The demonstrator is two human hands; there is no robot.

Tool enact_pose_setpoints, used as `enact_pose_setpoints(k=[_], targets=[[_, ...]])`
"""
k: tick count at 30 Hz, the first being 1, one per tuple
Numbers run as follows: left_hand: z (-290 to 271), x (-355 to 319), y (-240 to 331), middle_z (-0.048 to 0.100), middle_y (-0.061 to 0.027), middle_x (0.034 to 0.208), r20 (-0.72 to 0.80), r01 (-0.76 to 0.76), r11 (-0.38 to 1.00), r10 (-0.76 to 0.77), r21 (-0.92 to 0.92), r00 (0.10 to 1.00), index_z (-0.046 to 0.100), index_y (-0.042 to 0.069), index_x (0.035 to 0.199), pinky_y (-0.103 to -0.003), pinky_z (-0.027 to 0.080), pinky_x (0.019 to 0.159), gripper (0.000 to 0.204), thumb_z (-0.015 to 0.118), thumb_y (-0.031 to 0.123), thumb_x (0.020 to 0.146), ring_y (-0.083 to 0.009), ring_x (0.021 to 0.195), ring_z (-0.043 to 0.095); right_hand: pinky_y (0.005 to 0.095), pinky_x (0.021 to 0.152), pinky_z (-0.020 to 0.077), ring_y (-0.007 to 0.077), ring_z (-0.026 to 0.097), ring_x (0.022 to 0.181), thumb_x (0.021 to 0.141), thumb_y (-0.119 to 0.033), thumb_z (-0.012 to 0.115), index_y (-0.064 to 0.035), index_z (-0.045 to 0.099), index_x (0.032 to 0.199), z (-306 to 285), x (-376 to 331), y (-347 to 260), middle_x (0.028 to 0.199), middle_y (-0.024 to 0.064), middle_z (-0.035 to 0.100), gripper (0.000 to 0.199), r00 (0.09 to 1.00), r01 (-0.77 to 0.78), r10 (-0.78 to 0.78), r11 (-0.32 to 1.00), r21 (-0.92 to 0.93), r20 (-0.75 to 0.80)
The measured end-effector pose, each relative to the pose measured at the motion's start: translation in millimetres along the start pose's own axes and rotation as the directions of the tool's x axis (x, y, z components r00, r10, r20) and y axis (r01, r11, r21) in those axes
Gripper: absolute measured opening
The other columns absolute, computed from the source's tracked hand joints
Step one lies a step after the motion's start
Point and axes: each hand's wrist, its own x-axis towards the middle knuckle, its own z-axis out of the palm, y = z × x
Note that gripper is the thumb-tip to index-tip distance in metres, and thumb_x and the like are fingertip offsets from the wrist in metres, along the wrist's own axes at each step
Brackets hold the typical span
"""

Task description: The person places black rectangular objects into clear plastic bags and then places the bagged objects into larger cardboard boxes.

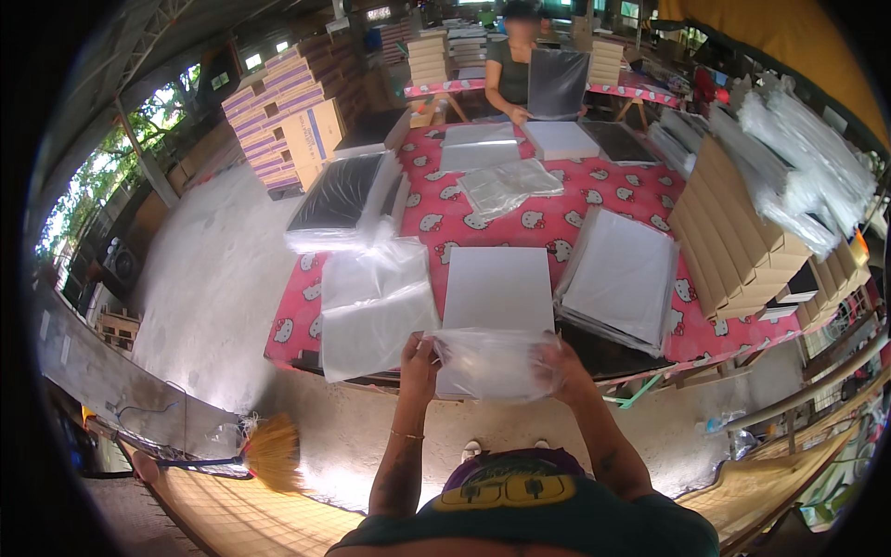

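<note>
Held at the near edge of a pink, cat-patterned surface [501, 232]: a clear plastic bag [497, 367], thin, shiny and rumpled, spread across the near part of a white board [497, 288]. Hands apart, one at each side of the bag: left hand [420, 364] pinching the left edge, right hand [568, 369] closed on the right edge, fingers partly veiled by film. Cannot tell whether inside the bag or only under it, for the near end of the board.

Probably best to keep both edges level, hold the film taut without stretching it, line it up squarely with the board, and ease out wrinkles to avoid snagging a corner.

For the bag, bunched as here, a long axis from left to right, hand to hand; open end too wrinkled to make out. For the board, a long axis straight away from the hands, far short edge toward the far side.

Just left, a pile of flat clear bags [376, 306]; just right, a skewed stack of white sheets [620, 278]. Farther off, a loose crumpled bag [510, 190]. On the far side, a person [506, 79] beside an upright black board [557, 84].
</note>
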Motion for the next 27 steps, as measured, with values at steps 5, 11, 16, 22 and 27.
enact_pose_setpoints(k=[5,11,16,22,27], targets=[[-17.2,-9.5,-8.8,0.062,-0.0045,0.086,0.3,0.108,0.96,-0.027,-0.258,0.954,0.056,0.005,0.104,-0.032,0.053,0.073,0.011,0.052,0.008,0.094,-0.0144,0.078,0.061,0.027,0.07,0.0492,0.0132,0.056,0.083,0.088,-0.013,0.066,-0.0102,0.04,0.135,-13.5,-5.1,-10.5,0.098,0.0067,0.058,0.054,0.933,-0.129,0.079,0.984,0.124,0.35],[-24.1,-27.8,89.6,0.058,-0.0138,0.122,0.409,-0.312,0.828,0.111,0.466,0.906,0.046,0.008,0.127,-0.036,0.051,0.087,0.047,0.057,-0.002,0.082,-0.0236,0.108,0.06,0.0262,0.074,0.0424,0.0147,0.05,0.08,0.084,-0.009,0.067,-0.0115,0.064,0.111,37.1,-16.2,-73.0,0.086,0.0007,0.051,0.027,0.814,0.361,0.193,0.571,-0.738,0.548],[82.7,-35.4,89.4,0.052,-0.0096,0.132,0.753,-0.656,0.435,-0.082,0.617,0.653,0.043,0.009,0.136,-0.03,0.047,0.073,0.062,0.055,-0.004,0.077,-0.0178,0.09,0.059,0.0387,0.082,0.045,0.0286,0.058,0.091,0.078,-0.008,0.069,-0.0103,0.067,0.101,118.4,-16.6,-69.4,0.096,0.0135,0.056,0.024,0.686,0.664,0.298,0.115,-0.739,0.663],[15.9,-15.3,116.4,0.059,-0.0086,0.088,0.744,-0.724,0.211,-0.018,0.656,0.668,0.064,0.005,0.109,-0.034,0.049,0.07,0.03,0.056,0.004,0.08,-0.0201,0.07,0.061,0.0448,0.073,0.0483,0.0358,0.061,0.087,0.085,-0.022,0.062,-0.0053,0.066,0.095,39.8,-9.1,-58.9,0.102,0.0163,0.057,0.02,0.858,0.013,-0.401,-0.606,-0.795,0.32],[-43.0,5.2,88.3,0.052,-0.0181,0.125,0.731,-0.583,-0.471,0.233,0.662,0.641,0.068,0.007,0.103,-0.038,0.052,0.075,0.022,0.06,0.019,0.086,-0.0334,0.082,0.064,0.0419,0.066,0.0477,0.0323,0.062,0.081,0.088,-0.032,0.061,-0.0013,0.066,0.081,70.3,-40.7,-35.8,0.097,0.0175,0.057,0.032,0.954,-0.019,-0.276,-0.451,-0.892,0.119]])
